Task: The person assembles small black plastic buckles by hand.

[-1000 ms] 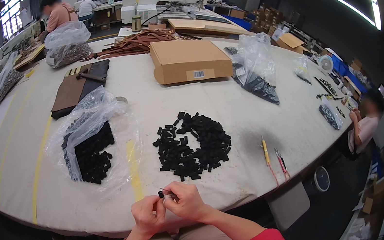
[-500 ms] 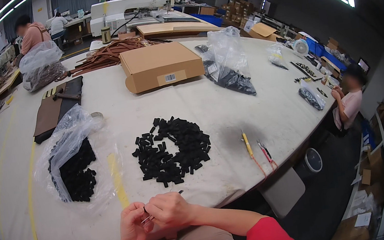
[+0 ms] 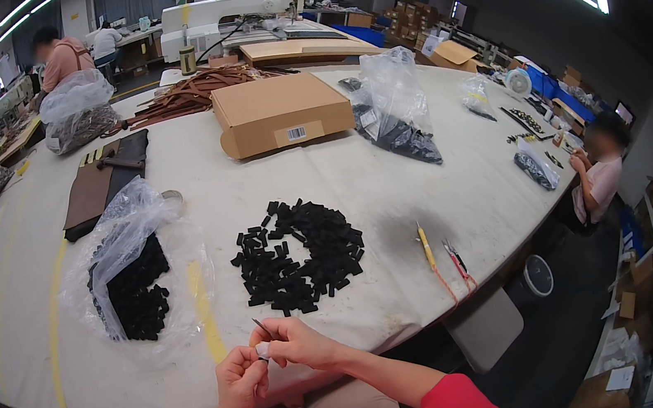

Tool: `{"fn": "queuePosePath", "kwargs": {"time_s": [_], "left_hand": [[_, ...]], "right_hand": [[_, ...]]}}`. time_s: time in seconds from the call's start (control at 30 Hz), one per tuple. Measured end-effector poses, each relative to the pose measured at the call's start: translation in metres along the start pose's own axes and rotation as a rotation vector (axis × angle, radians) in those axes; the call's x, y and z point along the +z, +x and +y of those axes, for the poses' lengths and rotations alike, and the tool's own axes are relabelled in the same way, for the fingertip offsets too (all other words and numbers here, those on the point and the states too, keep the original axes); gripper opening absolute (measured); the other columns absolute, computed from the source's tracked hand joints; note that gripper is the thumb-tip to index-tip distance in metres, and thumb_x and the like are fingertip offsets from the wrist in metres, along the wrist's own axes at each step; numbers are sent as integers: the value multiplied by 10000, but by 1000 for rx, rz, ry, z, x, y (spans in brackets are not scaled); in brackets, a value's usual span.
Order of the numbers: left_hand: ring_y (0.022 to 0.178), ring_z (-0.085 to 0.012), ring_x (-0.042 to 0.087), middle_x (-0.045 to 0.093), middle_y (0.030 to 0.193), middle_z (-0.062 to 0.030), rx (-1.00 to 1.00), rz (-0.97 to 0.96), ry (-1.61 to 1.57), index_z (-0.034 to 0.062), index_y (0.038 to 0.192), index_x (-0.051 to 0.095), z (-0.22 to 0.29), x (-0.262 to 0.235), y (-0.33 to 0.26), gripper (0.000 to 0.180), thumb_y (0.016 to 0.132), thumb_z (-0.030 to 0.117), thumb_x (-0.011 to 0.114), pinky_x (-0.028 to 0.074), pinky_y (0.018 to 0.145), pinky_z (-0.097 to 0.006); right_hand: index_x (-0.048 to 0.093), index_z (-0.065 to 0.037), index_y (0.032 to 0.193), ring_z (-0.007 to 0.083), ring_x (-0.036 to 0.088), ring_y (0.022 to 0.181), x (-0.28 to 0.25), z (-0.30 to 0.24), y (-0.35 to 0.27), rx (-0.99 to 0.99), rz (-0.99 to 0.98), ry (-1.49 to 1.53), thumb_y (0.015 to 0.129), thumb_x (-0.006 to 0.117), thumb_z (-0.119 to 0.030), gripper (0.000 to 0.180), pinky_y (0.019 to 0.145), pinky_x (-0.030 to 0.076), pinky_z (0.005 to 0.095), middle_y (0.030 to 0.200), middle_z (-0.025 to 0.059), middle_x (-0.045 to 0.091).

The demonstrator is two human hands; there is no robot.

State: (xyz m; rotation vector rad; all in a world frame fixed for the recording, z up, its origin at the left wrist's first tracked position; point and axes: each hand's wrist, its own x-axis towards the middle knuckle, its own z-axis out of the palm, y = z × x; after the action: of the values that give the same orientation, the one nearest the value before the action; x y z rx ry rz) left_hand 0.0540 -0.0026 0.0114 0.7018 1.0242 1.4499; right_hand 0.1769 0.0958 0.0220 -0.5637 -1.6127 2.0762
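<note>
Close to the table's front edge, my two hands meet. My left hand (image 3: 238, 377) is closed, pinching a small black piece (image 3: 262, 360) that the fingers mostly hide. My right hand (image 3: 303, 344) is closed round a slim dark metal tool (image 3: 260, 325); one narrow end sticks out above the fingers, and its kind cannot be made out. Something white (image 3: 263, 349) shows at the right fingertips, against the left hand. Just beyond the hands lies a loose pile of small black pieces (image 3: 324, 246). Left of it, an opened clear plastic bag (image 3: 126, 232) holds more black pieces.
A yellow-handled tool (image 3: 426, 247) and a red-handled tool (image 3: 457, 259) lie to the right. Farther back are a cardboard box (image 3: 285, 114), a bag of dark parts (image 3: 394, 123), brown straps (image 3: 190, 92) and a brown-black folded item (image 3: 108, 180). A person (image 3: 601, 165) sits at the right edge.
My right hand has turned, and the tool's dark end now points up and left instead of right. The metal prongs between the hands no longer show. The view has shifted slightly.
</note>
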Motion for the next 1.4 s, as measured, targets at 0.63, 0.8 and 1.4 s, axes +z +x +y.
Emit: {"fn": "queuePosePath", "kwargs": {"time_s": [0.63, 0.8, 1.4], "left_hand": [[445, -23, 450, 535, 568, -7, -91, 5, 224, -9, 686, 547, 24, -6, -5, 44, 703, -5, 588, 322, 373, -149], [420, -22, 432, 522, 542, -5, 0, -2, 305, -11, 690, 553, 22, -11, -3, 54, 696, 1, 605, 293, 358, -148], [458, -267, 526, 498, 518, -111, 722, 252, 1276, 35, 694, 509, 11, -1, 1, 89, 648, -3, 575, 397, 420, -320]], "right_hand": [[521, -29, 799, 22, 397, 464, -2, 5, -5, 250, -177, 185, 714, 555, -108, 122, 365, 238, 156, 628, 0, 494], [474, -47, 753, 21, 379, 413, -1, 4, -5, 377, -193, 327, 704, 592, -118, 146, 332, 196, 149, 627, 11, 503], [461, 4, 623, 105, 378, 455, 20, 5, 17, -211, 154, -646, 642, 528, -68, 100, 426, 321, 257, 508, 67, 451]]}}
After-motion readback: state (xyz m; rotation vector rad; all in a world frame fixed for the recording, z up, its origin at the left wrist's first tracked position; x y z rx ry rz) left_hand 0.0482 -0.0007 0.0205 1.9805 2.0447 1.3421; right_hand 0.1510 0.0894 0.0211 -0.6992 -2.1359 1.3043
